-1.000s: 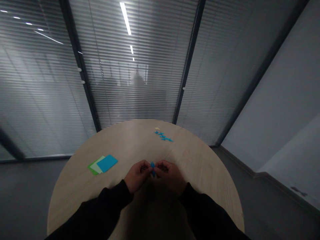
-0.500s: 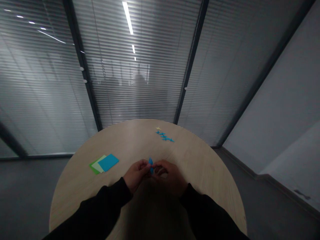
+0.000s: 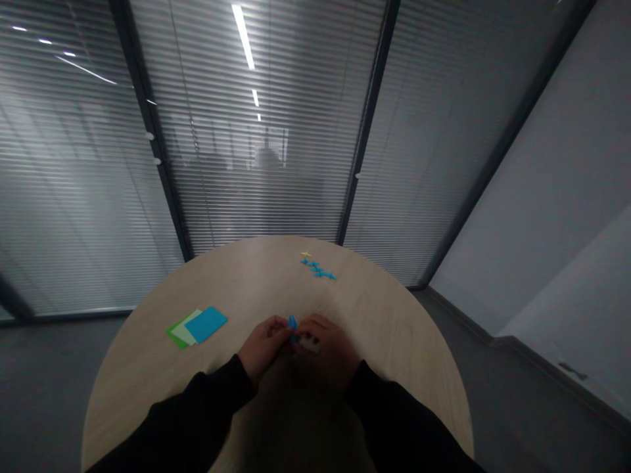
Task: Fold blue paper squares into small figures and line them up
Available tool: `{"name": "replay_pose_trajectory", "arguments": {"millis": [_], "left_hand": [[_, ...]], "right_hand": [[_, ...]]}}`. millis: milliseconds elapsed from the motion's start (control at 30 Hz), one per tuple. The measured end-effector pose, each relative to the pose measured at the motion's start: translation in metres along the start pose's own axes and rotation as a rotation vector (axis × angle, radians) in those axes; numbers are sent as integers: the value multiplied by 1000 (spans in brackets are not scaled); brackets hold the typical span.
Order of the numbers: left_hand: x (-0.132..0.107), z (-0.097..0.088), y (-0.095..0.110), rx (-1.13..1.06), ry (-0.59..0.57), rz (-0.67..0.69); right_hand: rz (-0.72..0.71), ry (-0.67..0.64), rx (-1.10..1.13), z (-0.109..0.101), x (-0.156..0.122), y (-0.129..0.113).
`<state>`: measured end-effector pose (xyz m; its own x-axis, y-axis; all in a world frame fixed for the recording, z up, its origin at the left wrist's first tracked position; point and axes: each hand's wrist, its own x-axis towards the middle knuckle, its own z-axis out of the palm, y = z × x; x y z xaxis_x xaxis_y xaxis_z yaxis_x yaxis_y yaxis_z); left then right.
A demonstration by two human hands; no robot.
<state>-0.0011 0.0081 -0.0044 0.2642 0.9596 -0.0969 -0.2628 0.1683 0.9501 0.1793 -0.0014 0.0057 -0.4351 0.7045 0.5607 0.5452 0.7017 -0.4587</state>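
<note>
Pinched a small blue folded paper [image 3: 292,323] between left hand [image 3: 263,345] and right hand [image 3: 328,351], both closed on it just above the bench [image 3: 394,341], toward its 6 o'clock edge. Judged a tear, a crushed crease or a slip likely under too hard or uneven a pinch. Saw stacked blue and green sheets [image 3: 200,326] at 9 o'clock, and well apart at 12 o'clock a row of blue figures [image 3: 319,269] with a pale one [image 3: 306,254]. Found nothing standing between.
</note>
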Motion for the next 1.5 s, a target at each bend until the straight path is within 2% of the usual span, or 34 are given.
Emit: {"name": "replay_pose_trajectory", "arguments": {"millis": [100,200,333,500,800,867,1000,1167,1333,1433,1500], "left_hand": [[0,1,2,75,-42,23],[-1,2,4,126,-25,17],[-4,4,6,52,7,-9],[-6,4,8,-106,-58,-78],[-6,2,9,-98,-95,-100],[-8,3,12,-113,-104,-102],[-11,2,18,-159,-141,-112],[-7,0,13,-175,-147,-106],[-4,-1,7,-102,-103,-67],[-3,-3,7,-22,-117,-26],[-2,-4,7,58,-130,35]], "right_hand": [[-67,6,-85,5,-2,4],[-150,16,-206,7,-4,3],[-253,48,-337,2,-4,-6],[-390,8,-422,-8,-2,-12],[-447,2,-548,-12,-2,-15],[-418,21,-500,-11,-2,-13],[-258,127,-282,-8,-2,-3],[-247,60,-156,-6,0,5],[-101,22,71,-3,4,6],[-22,-13,173,-2,4,4],[82,16,276,0,3,1]]}}
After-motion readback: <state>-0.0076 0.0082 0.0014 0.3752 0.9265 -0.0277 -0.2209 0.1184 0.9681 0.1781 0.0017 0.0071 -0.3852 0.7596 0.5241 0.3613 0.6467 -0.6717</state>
